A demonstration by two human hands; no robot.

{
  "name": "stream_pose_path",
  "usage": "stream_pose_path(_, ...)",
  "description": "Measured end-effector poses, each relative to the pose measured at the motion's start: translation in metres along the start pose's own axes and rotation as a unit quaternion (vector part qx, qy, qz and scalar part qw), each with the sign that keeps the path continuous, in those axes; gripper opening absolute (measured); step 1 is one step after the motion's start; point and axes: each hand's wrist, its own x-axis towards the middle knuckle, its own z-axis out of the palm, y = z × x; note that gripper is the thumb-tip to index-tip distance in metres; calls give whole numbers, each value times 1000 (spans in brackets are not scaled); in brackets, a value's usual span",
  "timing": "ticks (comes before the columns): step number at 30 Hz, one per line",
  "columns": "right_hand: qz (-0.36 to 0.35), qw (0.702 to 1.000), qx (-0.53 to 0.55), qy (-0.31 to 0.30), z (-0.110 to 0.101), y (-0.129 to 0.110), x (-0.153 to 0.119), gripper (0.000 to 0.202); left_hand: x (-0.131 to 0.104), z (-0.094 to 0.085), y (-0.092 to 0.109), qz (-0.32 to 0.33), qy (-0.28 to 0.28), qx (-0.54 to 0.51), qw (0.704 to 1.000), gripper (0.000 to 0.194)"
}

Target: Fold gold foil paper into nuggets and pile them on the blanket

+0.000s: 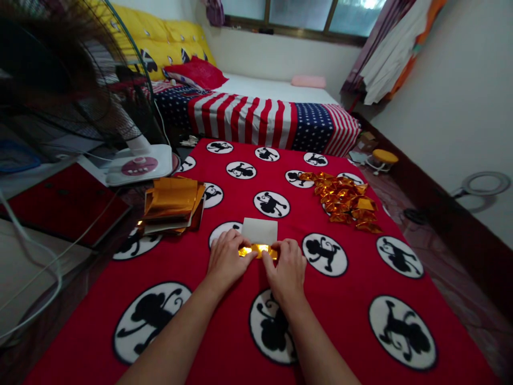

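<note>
A sheet of gold foil paper [259,230] lies on the red cloth, its pale back up and its near edge folded over to show a shiny gold strip. My left hand [227,258] grips the left end of that fold, thumb on the gold strip. At the right end, my right hand [287,266] holds the same fold, thumb pressing near its middle. The fingertips behind the fold are partly hidden. To the left sits a stack of gold foil sheets [174,199]. A pile of folded gold paper pieces [343,200] lies to the right.
The red cloth [340,331] with monkey circles covers the surface under my hands. An electric fan [140,160] stands at the left, blades blurred, near a white cable [56,262]. Behind are a bed with a striped cover [248,117] and a yellow stool [385,156].
</note>
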Motion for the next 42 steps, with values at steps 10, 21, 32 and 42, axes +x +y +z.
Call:
stream_pose_path(10,-8,998,57,-21,-1,14,0,21,3,-3,-16,19,-54,-44,997,16)
stream_pose_path(21,0,1000,0,5,2,2,-1,28,0,-1,-2,-2,-13,-9,1000,20)
stream_pose_path(32,-14,998,65,-16,-3,11,1,19,6,-9,-14,26,-63,-67,995,27)
stream_pose_path(42,-28,997,74,-20,-2,16,1,22,6,-8,-18,40,-66,-74,994,30)
